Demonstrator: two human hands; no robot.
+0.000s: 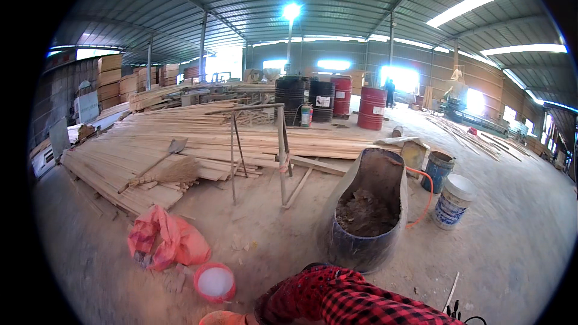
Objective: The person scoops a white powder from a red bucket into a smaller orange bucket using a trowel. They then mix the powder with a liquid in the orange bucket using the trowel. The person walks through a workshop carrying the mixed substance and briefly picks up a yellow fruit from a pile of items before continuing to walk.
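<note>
My right arm, in a red and black checked sleeve (379, 298) with a dark red dotted cuff, reaches leftward along the lower edge. At its end my right hand (224, 318), which seems to wear an orange glove, is cut off by the frame, so its fingers are hidden. Just beyond it on the floor stands a pink bowl (198, 281) with white contents. A crumpled red woven sack (180, 242) lies to the left of the bowl. Past my arm is a cut-open drum (328, 235) with brown, lumpy material inside. My left hand is out of the picture.
A broad stack of wooden boards (138, 138) carries a shovel (176, 146) and a straw broom (179, 170). A metal frame (280, 144) stands before it. On the right are a white bucket (453, 201), a blue bucket (439, 171) and an orange hose (429, 198). Red drums (372, 108) stand behind.
</note>
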